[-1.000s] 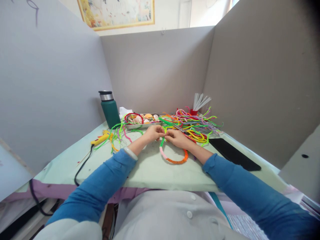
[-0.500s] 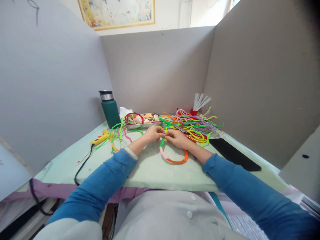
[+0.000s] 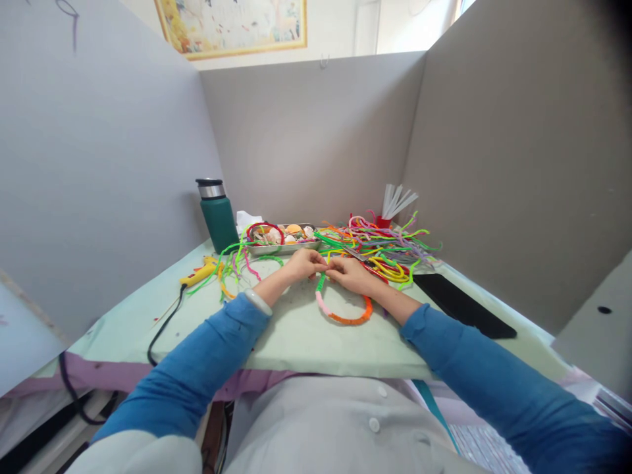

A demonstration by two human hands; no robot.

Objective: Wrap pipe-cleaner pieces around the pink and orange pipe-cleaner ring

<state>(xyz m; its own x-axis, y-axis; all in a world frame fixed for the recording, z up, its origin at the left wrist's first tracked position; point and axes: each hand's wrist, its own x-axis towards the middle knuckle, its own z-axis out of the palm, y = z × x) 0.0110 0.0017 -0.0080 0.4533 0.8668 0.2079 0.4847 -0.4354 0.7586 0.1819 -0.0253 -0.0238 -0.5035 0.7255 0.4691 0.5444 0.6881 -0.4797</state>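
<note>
A ring wrapped in green, pink and orange fuzzy stems lies toward me on the pale green tablecloth. My left hand is closed in a pinch at the ring's far side, by its green end. Fingertips nearly touching it, my right hand pinches at the same far side, covering part of the ring. Whatever small piece lies between the fingertips is too small to make out. Behind the hands sits a metal tray of shells, with a dark red ring resting on it.
Left are a green bottle, a yellow glue gun with a black cord, and loose coloured stems. At the back right lie a heap of fuzzy stems, a red cup of white sticks and a black slab. Grey panels surround the table.
</note>
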